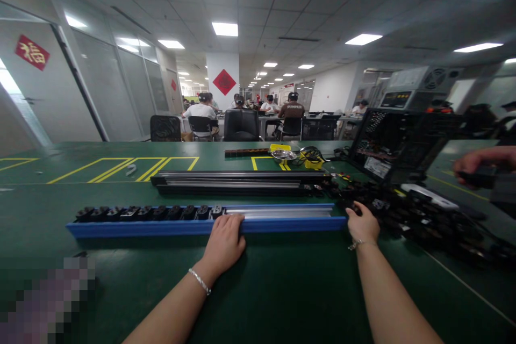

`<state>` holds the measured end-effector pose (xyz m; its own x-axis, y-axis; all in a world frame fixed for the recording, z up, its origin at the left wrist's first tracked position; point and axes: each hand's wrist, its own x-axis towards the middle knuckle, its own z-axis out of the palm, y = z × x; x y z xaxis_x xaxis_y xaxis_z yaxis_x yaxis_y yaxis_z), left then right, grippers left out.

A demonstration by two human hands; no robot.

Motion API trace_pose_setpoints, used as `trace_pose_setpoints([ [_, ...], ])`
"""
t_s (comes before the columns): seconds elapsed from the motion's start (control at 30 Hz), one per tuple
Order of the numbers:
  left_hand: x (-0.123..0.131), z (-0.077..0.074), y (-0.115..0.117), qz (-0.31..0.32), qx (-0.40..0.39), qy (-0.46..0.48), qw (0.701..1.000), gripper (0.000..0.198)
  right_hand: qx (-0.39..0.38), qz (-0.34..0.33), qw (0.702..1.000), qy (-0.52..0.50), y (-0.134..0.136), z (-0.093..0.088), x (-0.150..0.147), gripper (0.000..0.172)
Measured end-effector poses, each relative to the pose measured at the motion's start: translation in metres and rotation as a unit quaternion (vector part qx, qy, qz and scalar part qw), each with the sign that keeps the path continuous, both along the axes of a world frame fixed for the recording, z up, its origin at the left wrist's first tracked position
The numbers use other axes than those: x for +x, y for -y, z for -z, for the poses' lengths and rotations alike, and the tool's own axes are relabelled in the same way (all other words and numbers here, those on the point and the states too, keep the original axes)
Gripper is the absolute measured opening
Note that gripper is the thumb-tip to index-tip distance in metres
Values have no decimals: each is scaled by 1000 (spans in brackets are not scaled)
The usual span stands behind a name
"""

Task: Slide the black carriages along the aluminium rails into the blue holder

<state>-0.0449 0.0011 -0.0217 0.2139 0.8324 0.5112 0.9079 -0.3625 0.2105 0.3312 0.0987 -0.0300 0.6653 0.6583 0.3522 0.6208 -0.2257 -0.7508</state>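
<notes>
A long blue rail [282, 224] lies across the green table in front of me. Several black socket modules [145, 213] sit in a row in its left half; the right half shows a bare metal channel. My left hand [224, 241] rests on the rail's front edge near its middle, fingers curled over it. My right hand [362, 222] is at the rail's right end, fingers closed on a small black module [355, 206] by a pile of the same parts [419, 215].
A second black rail [237, 181] lies behind the blue one. A metal bowl [284, 155], yellow items and a power strip sit further back. An open computer case [397, 142] stands at the right, where another person's hand [481, 160] reaches in. Seated people fill the background.
</notes>
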Motion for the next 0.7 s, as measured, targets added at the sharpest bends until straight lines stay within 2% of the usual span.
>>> trace_pose_setpoints([
  [0.1, 0, 1, 0, 0, 4, 1, 1000, 43, 14, 8, 1000, 4, 2, -1, 9, 46],
  [0.3, -2, 2, -1, 6, 4, 5, 1000, 45, -59, 12, 998, 18, 12, -10, 0, 44],
  [0.47, -5, -2, 0, -4, 40, 10, 999, 36, -82, -10, 995, 58, 14, -6, -1, 41],
  [0.57, -11, -7, 0, -90, 90, 32, 991, 31, -105, -25, 992, 65, 11, 2, 5, 40],
  [0.63, -18, -9, -1, -174, 126, 49, 976, 33, -113, -28, 991, 64, 9, 8, 9, 39],
  [0.7, -26, -9, -3, -229, 142, 46, 962, 37, -116, -29, 991, 60, 8, 12, 12, 40],
])
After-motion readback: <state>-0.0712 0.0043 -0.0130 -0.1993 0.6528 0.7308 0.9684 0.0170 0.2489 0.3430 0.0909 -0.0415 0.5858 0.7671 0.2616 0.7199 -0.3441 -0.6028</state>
